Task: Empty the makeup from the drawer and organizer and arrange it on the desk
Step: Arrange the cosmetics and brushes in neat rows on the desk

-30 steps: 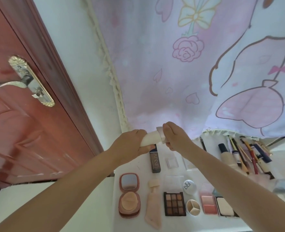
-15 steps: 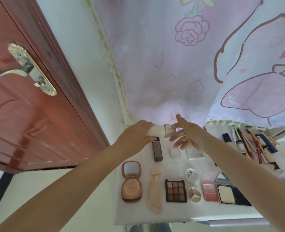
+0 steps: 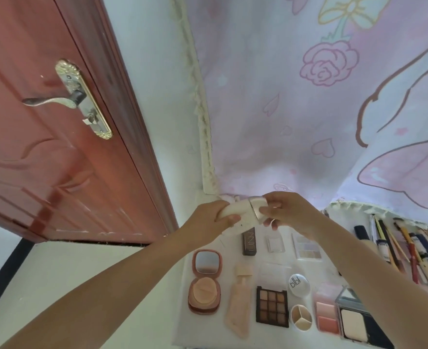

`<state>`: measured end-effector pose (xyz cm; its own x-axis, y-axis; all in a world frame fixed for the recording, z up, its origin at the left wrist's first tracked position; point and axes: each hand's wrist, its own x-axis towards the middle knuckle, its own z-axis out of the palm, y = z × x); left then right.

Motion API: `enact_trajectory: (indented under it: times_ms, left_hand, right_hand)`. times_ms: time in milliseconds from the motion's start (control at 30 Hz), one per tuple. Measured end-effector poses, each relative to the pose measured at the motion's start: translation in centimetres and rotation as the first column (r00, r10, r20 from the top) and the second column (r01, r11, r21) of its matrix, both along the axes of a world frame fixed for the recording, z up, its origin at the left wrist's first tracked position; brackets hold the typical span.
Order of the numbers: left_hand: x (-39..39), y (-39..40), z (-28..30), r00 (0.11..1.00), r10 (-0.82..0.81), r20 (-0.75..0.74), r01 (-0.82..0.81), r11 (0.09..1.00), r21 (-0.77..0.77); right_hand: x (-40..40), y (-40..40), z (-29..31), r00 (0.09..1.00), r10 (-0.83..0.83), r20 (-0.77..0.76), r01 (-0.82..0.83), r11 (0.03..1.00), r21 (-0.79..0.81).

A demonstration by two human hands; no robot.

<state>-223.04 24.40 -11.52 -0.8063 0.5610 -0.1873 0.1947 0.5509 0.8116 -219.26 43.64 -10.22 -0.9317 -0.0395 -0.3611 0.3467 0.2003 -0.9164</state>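
A cream tube (image 3: 238, 209) with a silver cap (image 3: 257, 206) is held above the far left of the white desk (image 3: 182, 285). My left hand (image 3: 207, 220) grips the tube's body. My right hand (image 3: 285, 212) pinches the cap end. Laid out on the desk below are an open pink compact (image 3: 204, 280), a peach tube (image 3: 240, 301), a brown eyeshadow palette (image 3: 272, 306), a dark stick (image 3: 250, 241), a round white lid (image 3: 299, 285), a blush pan (image 3: 326, 318) and a dark powder case (image 3: 358, 321).
A row of brushes and pencils (image 3: 404, 250) lies at the desk's right. A pink printed curtain (image 3: 308, 96) hangs behind the desk. The red door (image 3: 44, 147) with a metal handle (image 3: 69, 99) stands at the left. Two clear palettes (image 3: 306, 248) lie under my right forearm.
Half a second ago my right hand was spread open beside the cap; now its fingers close on the cap again. The tube stays in my left hand. The camera tilted slightly.
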Motion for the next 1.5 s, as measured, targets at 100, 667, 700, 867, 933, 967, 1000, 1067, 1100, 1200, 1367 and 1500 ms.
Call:
enact_trajectory:
  times_ms: [100, 667, 700, 867, 933, 967, 1000, 1067, 1100, 1200, 1367, 1500]
  left_hand:
    - [-0.3, -0.7, -0.1, 0.933, 0.043, 0.356, -0.111, 0.979, 0.17]
    - [-4.3, -3.4, -9.7, 0.66, 0.351, 0.664, -0.417, 0.907, -0.066]
    - [-4.6, -3.4, -10.3, 0.663, 0.36, 0.656, -0.403, 0.91, -0.092]
    - [-5.6, -2.9, -12.8, 0.659, 0.383, 0.648, -0.354, 0.917, -0.182]
    - [-5.6, -2.6, -13.4, 0.654, 0.387, 0.65, -0.348, 0.917, -0.196]
    - [-5.5, -2.5, -13.6, 0.662, 0.388, 0.642, -0.339, 0.918, -0.205]
    - [-5.4, -2.5, -13.9, 0.676, 0.383, 0.629, -0.324, 0.922, -0.214]
    - [-5.1, -2.4, -14.3, 0.724, 0.372, 0.581, -0.292, 0.928, -0.23]
    - [-5.0, -2.3, -14.4, 0.759, 0.367, 0.538, -0.276, 0.93, -0.244]
    - [-4.6, -2.1, -14.8, 0.859, 0.363, 0.362, -0.239, 0.908, -0.343]
    - [-4.0, -1.6, -14.6, 0.898, 0.354, 0.262, -0.221, 0.877, -0.426]
    - [-3.9, -1.4, -14.2, 0.921, 0.313, 0.23, -0.167, 0.854, -0.493]
  right_hand:
    - [-0.6, -0.1, -0.2, 0.991, 0.069, -0.112, -0.056, 0.992, 0.115]
    - [-8.7, -3.3, -10.2, 0.979, -0.061, 0.194, -0.02, 0.921, 0.39]
    - [-9.3, -3.6, -11.2, 0.98, -0.078, 0.181, -0.008, 0.902, 0.433]
    - [-11.0, -4.8, -14.0, 0.978, 0.024, 0.207, -0.129, 0.849, 0.512]
    - [-11.4, -5.0, -14.6, 0.981, 0.028, 0.194, -0.127, 0.844, 0.521]
    - [-11.6, -5.1, -14.8, 0.982, 0.028, 0.184, -0.124, 0.839, 0.53]
    - [-11.8, -5.1, -15.1, 0.983, 0.03, 0.18, -0.123, 0.835, 0.536]
    - [-12.0, -5.3, -15.5, 0.983, 0.044, 0.181, -0.138, 0.824, 0.549]
    - [-12.1, -5.3, -15.5, 0.98, 0.059, 0.187, -0.156, 0.815, 0.558]
    - [-12.2, -5.5, -15.4, 0.974, 0.073, 0.213, -0.186, 0.796, 0.576]
    - [-12.0, -5.4, -15.3, 0.969, 0.091, 0.228, -0.215, 0.765, 0.608]
    - [-11.4, -5.0, -14.3, 0.988, 0.057, 0.144, -0.138, 0.747, 0.651]
